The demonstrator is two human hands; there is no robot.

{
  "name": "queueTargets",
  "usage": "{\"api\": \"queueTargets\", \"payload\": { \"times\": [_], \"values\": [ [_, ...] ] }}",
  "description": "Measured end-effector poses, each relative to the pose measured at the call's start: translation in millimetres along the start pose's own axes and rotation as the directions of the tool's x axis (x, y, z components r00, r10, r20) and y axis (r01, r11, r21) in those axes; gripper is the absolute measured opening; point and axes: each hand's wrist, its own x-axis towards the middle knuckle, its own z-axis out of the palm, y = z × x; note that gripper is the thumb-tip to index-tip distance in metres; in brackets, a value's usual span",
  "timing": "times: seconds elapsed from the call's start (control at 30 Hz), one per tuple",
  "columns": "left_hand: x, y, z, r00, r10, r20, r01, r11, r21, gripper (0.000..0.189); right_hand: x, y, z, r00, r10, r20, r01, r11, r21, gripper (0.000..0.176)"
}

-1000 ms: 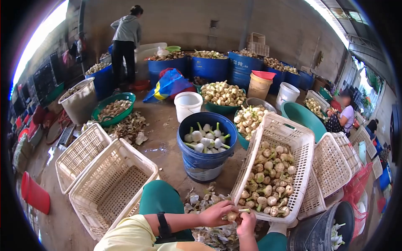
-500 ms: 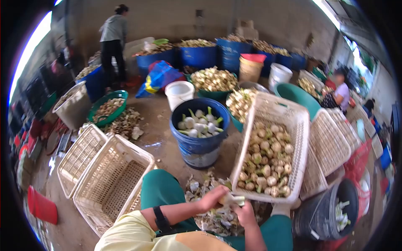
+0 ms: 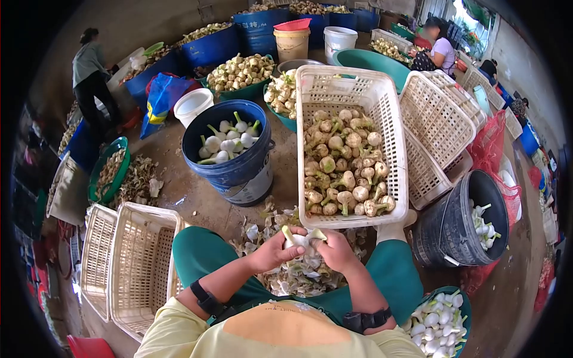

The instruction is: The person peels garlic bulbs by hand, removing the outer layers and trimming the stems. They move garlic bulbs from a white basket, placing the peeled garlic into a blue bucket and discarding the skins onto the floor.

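Note:
My left hand (image 3: 270,253) is closed around a white garlic bulb (image 3: 295,241), its short green stem pointing up and left. Pressed against the bulb's right side, my right hand (image 3: 336,250) pinches a pale strip of garlic skin (image 3: 317,234). Both hands are over a heap of loose garlic peelings (image 3: 305,275) on the floor between my knees. Just beyond them, a tilted white plastic crate (image 3: 352,222) holds many unpeeled garlic bulbs (image 3: 345,170). Left of the crate, a blue bucket (image 3: 250,182) contains clean white bulbs (image 3: 230,142).
Stacked crates (image 3: 140,268) stand at my left, with more crates (image 3: 439,119) at right. A dark bucket (image 3: 430,230) and a green basin (image 3: 467,316) of white bulbs are near my right leg. Blue barrels (image 3: 206,51) line the wall. One person (image 3: 92,74) stands; another (image 3: 441,53) sits.
My view has swung right and down, bringing the green basin into sight. The bulb's stem end, pointing right before, now points up-left, and my right hand holds skin at its side.

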Motion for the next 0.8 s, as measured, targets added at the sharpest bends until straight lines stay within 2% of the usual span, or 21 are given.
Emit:
{"api": "queueTargets", "payload": {
  "times": [0.03,0.07,0.1,0.13,0.2,0.23,0.27,0.3,0.33,0.37,0.4,0.47,0.53,0.6,0.67,0.7,0.73,0.77,0.8],
  "values": [
    [1,0,1,0.998,0.067,-0.012,-0.066,0.996,0.052,0.048,1,6,4,0.989,-0.126,-0.074,0.106,0.968,-0.227,0.03],
    [1,2,3,0.991,0.133,-0.019,-0.13,0.986,0.105,0.049,2,10,4,0.99,-0.118,-0.081,0.097,0.97,-0.222,0.03],
    [-3,7,3,0.999,0.045,-0.005,-0.044,0.991,0.126,0.052,4,15,1,0.991,-0.038,-0.13,-0.002,0.957,-0.291,0.03],
    [-4,6,2,0.999,0.037,0.0,-0.037,0.991,0.127,0.052,5,20,0,0.983,0.039,-0.182,-0.102,0.93,-0.354,0.032],
    [-5,-1,1,0.999,-0.011,0.036,0.008,0.994,0.107,0.061,5,29,1,0.98,0.018,-0.197,-0.091,0.925,-0.368,0.03],
    [-4,-7,-1,0.998,0.037,0.042,-0.04,0.996,0.074,0.059,4,27,1,0.973,0.184,-0.139,-0.165,0.977,0.136,0.028],
    [-3,-10,-4,0.998,0.034,0.043,-0.037,0.997,0.072,0.059,3,25,0,0.955,0.297,-0.009,-0.233,0.768,0.597,0.026],
    [-2,-12,-6,0.999,0.032,-0.022,-0.032,0.999,-0.01,0.057,4,19,3,0.974,0.227,0.008,-0.123,0.497,0.859,0.018],
    [0,-14,-8,0.996,0.026,-0.086,-0.033,0.995,-0.091,0.055,4,14,8,0.974,0.229,0.007,-0.123,0.497,0.859,0.018],
    [0,-20,-8,0.976,0.047,-0.213,-0.095,0.97,-0.224,0.043,5,10,13,0.986,0.165,-0.002,-0.058,0.357,0.932,0.014],
    [2,-22,-13,0.976,0.046,-0.213,-0.095,0.97,-0.223,0.043,6,6,16,0.995,0.103,-0.021,0.0,0.202,0.979,0.01],
    [2,-24,-24,0.953,0.068,-0.294,-0.177,0.916,-0.36,0.031,9,9,18,0.993,0.117,0.011,-0.035,0.201,0.979,0.01],
    [-2,-23,-29,0.958,0.067,-0.277,-0.173,0.91,-0.378,0.024,15,17,20,0.995,-0.084,0.053,-0.038,0.17,0.985,0.013],
    [-3,-18,-33,0.962,0.146,-0.232,-0.238,0.862,-0.447,0.024,12,14,15,0.993,-0.05,0.11,-0.099,0.18,0.979,0.017],
    [-4,-11,-34,0.956,0.162,-0.246,-0.262,0.848,-0.461,0.025,12,4,15,0.969,0.214,0.12,-0.228,0.6,0.767,0.022],
    [-4,-8,-34,0.945,0.155,-0.288,-0.274,0.854,-0.441,0.025,11,0,18,0.964,0.246,0.104,-0.246,0.663,0.708,0.027],
    [-4,-7,-34,0.933,0.147,-0.329,-0.284,0.861,-0.423,0.026,12,-1,22,0.963,0.246,0.105,-0.247,0.663,0.707,0.027],
    [-3,-8,-34,0.934,0.181,-0.309,-0.286,0.896,-0.339,0.025,13,0,27,0.991,0.125,0.046,-0.131,0.854,0.504,0.025],
    [-3,-9,-33,0.934,0.177,-0.31,-0.283,0.896,-0.342,0.025,13,1,31,1.0,-0.008,0.022,0.002,0.966,0.259,0.024]
  ]
}}
